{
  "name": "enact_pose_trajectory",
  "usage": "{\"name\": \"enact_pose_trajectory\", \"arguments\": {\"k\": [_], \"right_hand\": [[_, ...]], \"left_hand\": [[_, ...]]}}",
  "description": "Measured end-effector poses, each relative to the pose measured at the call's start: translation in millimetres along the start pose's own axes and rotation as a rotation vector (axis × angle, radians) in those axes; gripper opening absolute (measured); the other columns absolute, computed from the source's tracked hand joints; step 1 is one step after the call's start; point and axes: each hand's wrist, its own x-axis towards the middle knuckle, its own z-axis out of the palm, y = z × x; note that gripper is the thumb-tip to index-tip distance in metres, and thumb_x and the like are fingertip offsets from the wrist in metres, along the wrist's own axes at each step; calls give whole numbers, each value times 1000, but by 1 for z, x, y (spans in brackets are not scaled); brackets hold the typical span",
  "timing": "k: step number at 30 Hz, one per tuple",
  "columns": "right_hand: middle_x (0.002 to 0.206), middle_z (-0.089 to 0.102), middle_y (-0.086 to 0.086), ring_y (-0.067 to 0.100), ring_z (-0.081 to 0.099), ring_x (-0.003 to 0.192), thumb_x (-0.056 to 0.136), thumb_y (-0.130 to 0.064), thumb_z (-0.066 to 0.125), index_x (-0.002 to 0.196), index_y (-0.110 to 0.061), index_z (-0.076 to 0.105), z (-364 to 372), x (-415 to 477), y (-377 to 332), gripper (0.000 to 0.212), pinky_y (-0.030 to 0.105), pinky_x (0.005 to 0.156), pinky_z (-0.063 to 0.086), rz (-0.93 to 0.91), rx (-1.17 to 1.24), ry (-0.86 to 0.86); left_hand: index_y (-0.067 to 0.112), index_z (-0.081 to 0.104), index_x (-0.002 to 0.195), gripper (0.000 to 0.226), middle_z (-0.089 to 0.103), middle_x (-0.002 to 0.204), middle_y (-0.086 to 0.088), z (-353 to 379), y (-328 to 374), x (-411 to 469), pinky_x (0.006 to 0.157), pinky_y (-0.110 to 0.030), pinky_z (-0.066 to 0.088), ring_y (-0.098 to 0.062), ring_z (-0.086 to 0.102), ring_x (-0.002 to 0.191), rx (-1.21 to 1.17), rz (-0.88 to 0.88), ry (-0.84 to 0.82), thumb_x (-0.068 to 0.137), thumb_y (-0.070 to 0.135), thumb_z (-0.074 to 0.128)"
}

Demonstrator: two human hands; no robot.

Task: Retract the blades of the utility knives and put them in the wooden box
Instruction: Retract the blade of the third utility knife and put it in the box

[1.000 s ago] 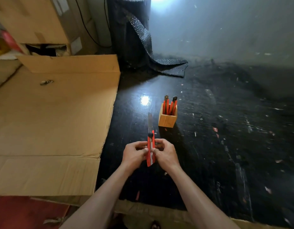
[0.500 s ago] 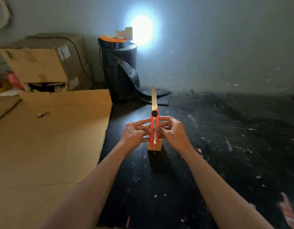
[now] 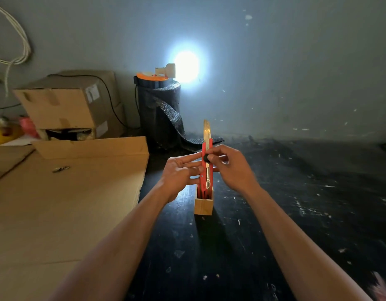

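Observation:
I hold a red utility knife (image 3: 207, 170) upright in front of me, its metal blade (image 3: 206, 131) sticking out of the top. My left hand (image 3: 180, 175) grips the knife's body from the left. My right hand (image 3: 232, 168) pinches the black slider knob (image 3: 206, 157) on the knife. Directly behind and below the knife stands the small wooden box (image 3: 203, 205) on the black floor, with red knife handles inside it, mostly hidden by the held knife.
A large flat sheet of cardboard (image 3: 64, 203) covers the floor on the left. Behind it sit a cardboard carton (image 3: 68, 105) and a black roll of bubble wrap (image 3: 159, 114) with a lamp on top. The grey wall is behind.
My view has tilted up and the knife has been raised in front of the box. My right hand's fingers have shifted up onto the slider knob. The blade is still extended.

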Motion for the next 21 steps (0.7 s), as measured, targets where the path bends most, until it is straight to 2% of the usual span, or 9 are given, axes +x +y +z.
{"name": "enact_pose_trajectory", "arguments": {"k": [3, 6, 10, 15, 17, 20, 21], "right_hand": [[108, 70, -6, 13, 67, 100, 100, -22, 61, 110, -20, 72, 3, -7, 1, 15, 35, 93, 58, -1, 15, -30], [105, 70, -8, 12, 68, 97, 99, -20, 63, 106, -23, 72, 6, -14, 2, 12, 34, 89, 60, 2, 45, -53], [105, 72, -8, 16, 70, 100, 98, -20, 64, 101, -28, 70, 10, -23, 6, 11, 41, 89, 62, 21, 75, -54], [109, 72, -8, 19, 71, 105, 99, -20, 62, 101, -32, 67, 14, -33, 11, 13, 51, 95, 59, 44, 67, -26], [117, 71, -8, 17, 69, 108, 99, -22, 62, 108, -35, 64, 12, -35, 11, 16, 46, 98, 57, 48, 50, -13], [125, 67, -9, 6, 61, 105, 98, -17, 64, 115, -41, 61, 4, -37, 9, 30, 23, 92, 47, -7, 2, -39], [125, 67, -8, 4, 59, 104, 97, -15, 65, 115, -40, 62, 1, -37, 8, 31, 19, 89, 44, -17, -12, -47]], "left_hand": [[11, 70, 129, 45, 81, 108, -6, -4, 1, 3, 70, -33, 66, -23, 80, 93, -21, -4, 4, 93, -13, 62], [12, 70, 129, 43, 81, 108, -4, -7, 3, 5, 75, -36, 66, -23, 80, 96, -35, -8, 12, 93, -10, 64], [17, 73, 122, 39, 83, 98, 2, -6, 8, 6, 69, -32, 65, -18, 81, 90, -29, 0, 24, 93, -8, 67], [12, 71, 128, 41, 82, 98, 4, -1, 7, 9, 66, -28, 65, -15, 81, 87, 60, 28, 39, 92, -6, 69], [13, 70, 127, 40, 82, 94, 7, 2, 7, 9, 63, -24, 63, -12, 81, 84, 72, 33, 38, 92, -7, 68], [13, 70, 128, 41, 81, 98, 4, 5, 9, 12, 64, -23, 63, -12, 80, 84, 79, 43, 45, 93, -6, 68], [13, 70, 129, 40, 80, 99, 4, 6, 10, 13, 64, -23, 63, -11, 80, 83, 82, 48, 53, 93, -6, 68]]}}
